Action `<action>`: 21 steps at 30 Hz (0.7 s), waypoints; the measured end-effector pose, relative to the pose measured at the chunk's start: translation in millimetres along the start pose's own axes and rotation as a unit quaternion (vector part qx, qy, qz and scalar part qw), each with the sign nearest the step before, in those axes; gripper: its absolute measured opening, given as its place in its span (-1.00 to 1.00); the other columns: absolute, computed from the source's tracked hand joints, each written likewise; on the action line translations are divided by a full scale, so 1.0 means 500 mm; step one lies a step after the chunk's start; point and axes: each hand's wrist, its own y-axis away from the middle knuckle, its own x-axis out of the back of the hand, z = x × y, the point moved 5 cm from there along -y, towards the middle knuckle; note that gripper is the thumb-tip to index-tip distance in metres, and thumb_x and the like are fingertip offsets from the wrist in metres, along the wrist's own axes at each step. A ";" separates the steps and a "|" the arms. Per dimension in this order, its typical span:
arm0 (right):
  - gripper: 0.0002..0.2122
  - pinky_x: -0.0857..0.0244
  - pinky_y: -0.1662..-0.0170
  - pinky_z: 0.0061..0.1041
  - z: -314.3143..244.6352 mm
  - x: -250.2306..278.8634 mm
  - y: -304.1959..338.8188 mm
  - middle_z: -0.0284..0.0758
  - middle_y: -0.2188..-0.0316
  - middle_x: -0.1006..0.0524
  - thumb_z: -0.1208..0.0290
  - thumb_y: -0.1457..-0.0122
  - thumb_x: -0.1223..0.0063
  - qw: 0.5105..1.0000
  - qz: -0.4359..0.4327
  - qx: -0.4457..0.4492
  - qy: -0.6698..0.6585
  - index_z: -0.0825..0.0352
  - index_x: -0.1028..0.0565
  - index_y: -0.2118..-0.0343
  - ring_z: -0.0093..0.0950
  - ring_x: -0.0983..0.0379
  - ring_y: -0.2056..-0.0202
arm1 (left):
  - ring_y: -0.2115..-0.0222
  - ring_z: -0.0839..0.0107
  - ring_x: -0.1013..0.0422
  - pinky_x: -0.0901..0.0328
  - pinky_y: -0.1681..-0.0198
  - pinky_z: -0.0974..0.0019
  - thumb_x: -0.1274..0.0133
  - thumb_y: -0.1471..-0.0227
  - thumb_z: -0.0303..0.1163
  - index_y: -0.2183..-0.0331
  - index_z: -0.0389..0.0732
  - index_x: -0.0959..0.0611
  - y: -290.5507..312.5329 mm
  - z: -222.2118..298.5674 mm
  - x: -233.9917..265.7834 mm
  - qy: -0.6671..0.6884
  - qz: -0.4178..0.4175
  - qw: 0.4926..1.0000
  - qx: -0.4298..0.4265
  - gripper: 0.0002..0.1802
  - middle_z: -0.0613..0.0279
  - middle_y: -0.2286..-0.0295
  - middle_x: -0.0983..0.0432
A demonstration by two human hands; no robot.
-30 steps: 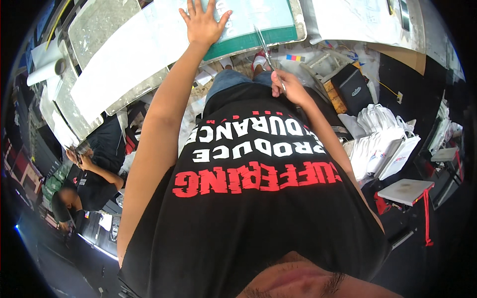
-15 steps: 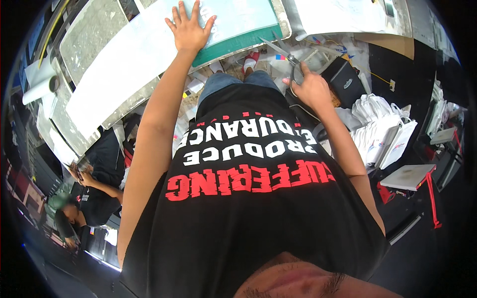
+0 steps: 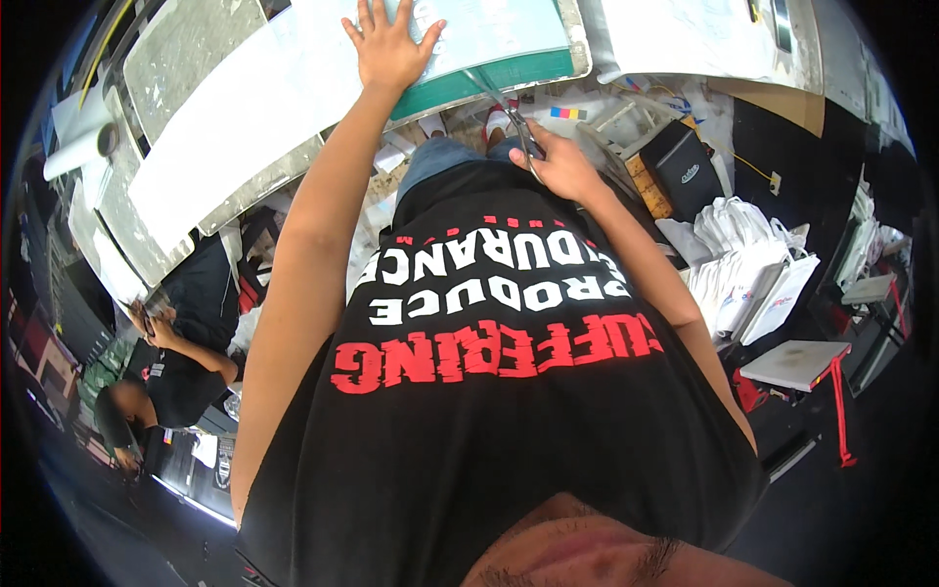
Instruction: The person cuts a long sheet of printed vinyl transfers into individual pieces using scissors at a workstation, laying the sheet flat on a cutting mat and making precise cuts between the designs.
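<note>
My left hand [image 3: 391,49] lies flat with its fingers spread on a pale, translucent sheet [image 3: 479,34]. Under the sheet is a green cutting mat [image 3: 533,68], bare along its near edge. In my right hand [image 3: 562,164] is a pair of metal scissors [image 3: 512,112], gripped by the handles. Their blades point up and left, the tips over the mat at the sheet's near edge. Whether the blades bite into the sheet is too small to tell. A long white sheet [image 3: 225,117] stretches along the table to the left.
At right stand a black box [image 3: 680,166] and a pile of white bags [image 3: 738,269]. A second table [image 3: 685,44] with white sheeting is at the upper right. Another person [image 3: 186,377] sits at lower left, and a white roll [image 3: 83,152] lies at far left.
My right hand has brought the scissors left, to the sheet's near edge. The blades were spread apart and now look closer together. My left hand stays flat on the sheet.
</note>
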 end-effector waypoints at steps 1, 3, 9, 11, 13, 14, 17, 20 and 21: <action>-0.17 -0.30 -0.02 -0.23 -0.018 -0.004 -0.003 0.11 0.13 -0.52 -0.29 -0.08 0.00 0.996 -0.052 -0.040 -0.054 0.40 -0.30 -0.20 -0.03 -0.47 0.07 | -0.31 -0.11 0.17 0.36 -0.29 -0.33 0.17 -0.07 0.37 -0.25 0.22 -0.26 0.003 0.000 0.009 -0.004 -0.003 1.000 0.006 -0.20 -0.09 -0.27 0.02; -0.18 -0.33 0.07 -0.30 0.034 -0.059 -0.018 0.02 0.23 -0.54 -0.28 -0.10 0.00 0.991 -0.030 -0.031 -0.128 0.39 -0.29 -0.20 -0.14 -0.50 0.19 | -0.31 -0.17 0.19 0.34 -0.31 -0.27 0.01 -0.04 0.19 -0.27 -0.02 -0.24 -0.013 0.023 0.017 0.007 -0.114 0.991 0.067 -0.14 -0.23 -0.28 0.10; -0.27 -0.28 0.42 -0.57 0.007 -0.094 -0.046 -0.40 0.61 -0.36 -0.20 -0.19 0.03 0.939 -0.044 -0.014 -0.342 0.35 -0.30 -0.22 -0.60 -0.31 0.56 | -0.31 -0.18 0.19 0.34 -0.31 -0.26 0.00 -0.04 0.18 -0.26 -0.04 -0.24 -0.016 0.015 0.023 -0.005 -0.114 0.991 0.075 -0.14 -0.22 -0.28 0.08; -0.30 -0.24 0.48 -0.61 -0.005 -0.088 -0.051 -0.48 0.65 -0.29 -0.17 -0.22 0.04 0.926 -0.041 0.009 -0.374 0.35 -0.30 -0.22 -0.66 -0.25 0.60 | -0.31 -0.18 0.20 0.35 -0.31 -0.26 0.01 -0.04 0.18 -0.27 -0.04 -0.24 -0.017 0.018 0.025 -0.001 -0.114 0.991 0.075 -0.14 -0.22 -0.28 0.09; -0.35 -0.25 0.49 -0.61 -0.008 -0.086 -0.053 -0.46 0.65 -0.31 -0.10 -0.25 0.03 0.922 -0.053 -0.005 -0.384 0.34 -0.31 -0.21 -0.65 -0.27 0.61 | -0.31 -0.18 0.20 0.35 -0.31 -0.27 0.01 -0.04 0.19 -0.27 -0.03 -0.24 -0.018 0.019 0.028 0.003 -0.113 0.991 0.075 -0.14 -0.22 -0.28 0.09; -0.35 -0.25 0.49 -0.61 -0.009 -0.087 -0.054 -0.46 0.65 -0.31 -0.10 -0.25 0.03 0.922 -0.053 -0.005 -0.383 0.34 -0.31 -0.21 -0.65 -0.27 0.61 | -0.31 -0.17 0.20 0.35 -0.31 -0.27 0.01 -0.05 0.19 -0.27 -0.04 -0.23 -0.018 0.019 0.028 -0.002 -0.114 0.991 0.075 -0.13 -0.22 -0.28 0.09; -0.38 -0.24 0.51 -0.62 -0.006 -0.094 -0.055 -0.47 0.66 -0.31 -0.06 -0.25 0.01 0.922 -0.058 -0.015 -0.383 0.34 -0.31 -0.21 -0.66 -0.26 0.62 | -0.31 -0.17 0.20 0.35 -0.31 -0.27 0.02 -0.05 0.19 -0.27 -0.04 -0.22 -0.019 0.023 0.029 -0.006 -0.119 0.990 0.076 -0.13 -0.22 -0.28 0.09; -0.39 -0.23 0.51 -0.61 0.000 -0.107 -0.057 -0.48 0.67 -0.31 -0.05 -0.26 0.01 0.914 -0.059 -0.024 -0.401 0.34 -0.31 -0.21 -0.66 -0.26 0.62 | -0.31 -0.16 0.20 0.36 -0.31 -0.27 0.02 -0.05 0.19 -0.27 -0.04 -0.22 -0.018 0.020 0.028 -0.006 -0.122 0.989 0.078 -0.13 -0.22 -0.28 0.10; -0.39 -0.23 0.51 -0.61 0.000 -0.109 -0.057 -0.48 0.67 -0.31 -0.05 -0.26 0.02 0.906 -0.064 -0.025 -0.417 0.35 -0.31 -0.21 -0.66 -0.26 0.63 | -0.31 -0.16 0.20 0.36 -0.32 -0.27 0.02 -0.05 0.19 -0.27 -0.05 -0.22 -0.018 0.019 0.028 -0.004 -0.123 0.989 0.077 -0.13 -0.22 -0.28 0.10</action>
